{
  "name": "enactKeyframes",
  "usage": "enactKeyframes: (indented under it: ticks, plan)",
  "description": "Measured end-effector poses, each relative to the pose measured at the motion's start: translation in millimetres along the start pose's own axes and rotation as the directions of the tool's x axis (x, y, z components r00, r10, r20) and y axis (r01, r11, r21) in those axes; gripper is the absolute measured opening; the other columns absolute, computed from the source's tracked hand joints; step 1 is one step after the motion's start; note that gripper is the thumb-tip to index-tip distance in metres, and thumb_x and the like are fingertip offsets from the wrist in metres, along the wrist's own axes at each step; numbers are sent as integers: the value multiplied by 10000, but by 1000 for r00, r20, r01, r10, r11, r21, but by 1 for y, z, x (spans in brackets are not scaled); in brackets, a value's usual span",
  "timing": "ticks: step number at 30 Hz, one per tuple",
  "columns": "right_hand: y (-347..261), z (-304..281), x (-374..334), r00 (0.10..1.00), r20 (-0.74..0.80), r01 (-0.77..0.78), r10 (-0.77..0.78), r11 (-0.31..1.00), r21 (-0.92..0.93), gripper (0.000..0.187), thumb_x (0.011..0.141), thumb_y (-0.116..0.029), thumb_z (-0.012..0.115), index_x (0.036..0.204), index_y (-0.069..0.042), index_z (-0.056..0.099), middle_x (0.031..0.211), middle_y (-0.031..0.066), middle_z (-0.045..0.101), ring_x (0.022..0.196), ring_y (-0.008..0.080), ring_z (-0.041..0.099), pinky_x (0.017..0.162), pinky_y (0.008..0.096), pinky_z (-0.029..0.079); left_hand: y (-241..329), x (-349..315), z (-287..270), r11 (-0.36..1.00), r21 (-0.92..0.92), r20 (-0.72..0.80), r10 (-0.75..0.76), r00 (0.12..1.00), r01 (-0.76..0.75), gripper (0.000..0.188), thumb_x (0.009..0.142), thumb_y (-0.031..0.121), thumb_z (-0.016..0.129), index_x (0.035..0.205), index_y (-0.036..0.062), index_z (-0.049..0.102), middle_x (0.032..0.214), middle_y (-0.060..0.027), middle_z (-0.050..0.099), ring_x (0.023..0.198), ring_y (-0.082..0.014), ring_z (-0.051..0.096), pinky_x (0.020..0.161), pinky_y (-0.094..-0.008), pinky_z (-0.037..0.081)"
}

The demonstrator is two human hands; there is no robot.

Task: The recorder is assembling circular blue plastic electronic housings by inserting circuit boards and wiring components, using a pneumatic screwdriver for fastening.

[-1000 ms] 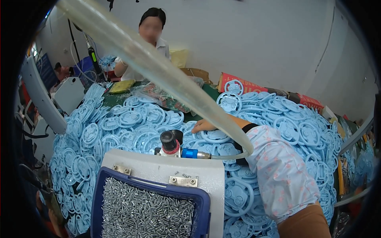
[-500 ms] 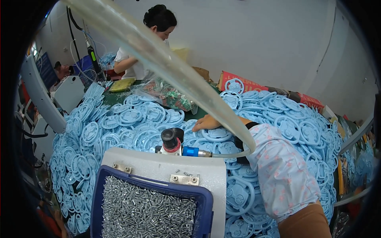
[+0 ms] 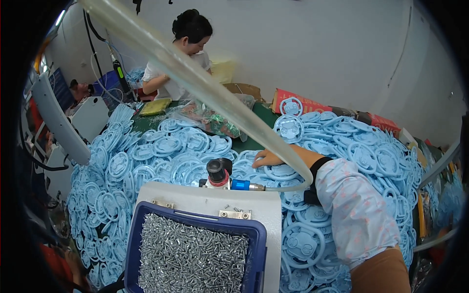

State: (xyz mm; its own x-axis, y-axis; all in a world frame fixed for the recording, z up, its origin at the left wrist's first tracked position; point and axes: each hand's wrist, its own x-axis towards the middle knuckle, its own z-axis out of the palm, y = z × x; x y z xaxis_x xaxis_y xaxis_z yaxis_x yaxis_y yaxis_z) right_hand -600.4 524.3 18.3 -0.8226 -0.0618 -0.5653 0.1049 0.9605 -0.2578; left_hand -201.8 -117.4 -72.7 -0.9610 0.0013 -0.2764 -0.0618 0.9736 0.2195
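My right hand [image 3: 272,157] reaches across a heap of light-blue plastic rings with moulded centres, its arm in a pale flowered sleeve cover [image 3: 356,207]. The hand lies palm down with its fingers stretched over a blue ring piece [image 3: 282,172], touching the heap. A clear hose in front hides part of the hand. My left hand is out of the picture. Close to me, a dark-blue bin [image 3: 261,244] full of small metal screws [image 3: 193,254] sits on a light-grey machine.
A thick clear hose [image 3: 210,88] crosses diagonally to a blue fitting [image 3: 240,185] beside a black-knobbed regulator [image 3: 215,171]. Behind the heap lie a plastic bag of green and red parts [image 3: 217,122] and a yellow packet [image 3: 155,107]. A co-worker [image 3: 183,58] sits beyond.
The view has shifted slightly, so most things appear farther right and lower. My right hand stays over the same part of the heap and has drawn slightly to the right.
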Motion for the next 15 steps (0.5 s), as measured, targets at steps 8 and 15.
enactKeyframes:
  ticks: [8,15]
  plan:
    - [22,35,-56,987,-10,-157,158,985,67,674,729,-645,478,1321,-332,400,1387,73,390,1345,329,174,950,718,99,-14,-6,8,999,-7,36,-47,998,47,606,846,278,488,1292,-105,340,1357,-323,287,1261,-461,262,1059,-485,189]
    - [-3,70,-91,982,-40,-182,185,980,77,678,718,-576,528,1322,-306,380,1373,122,392,1341,324,194,938,736,72,11,4,-12,999,-40,63,-22,998,24,624,849,271,484,1316,-105,311,1378,-321,259,1275,-458,245,1067,-474,177]
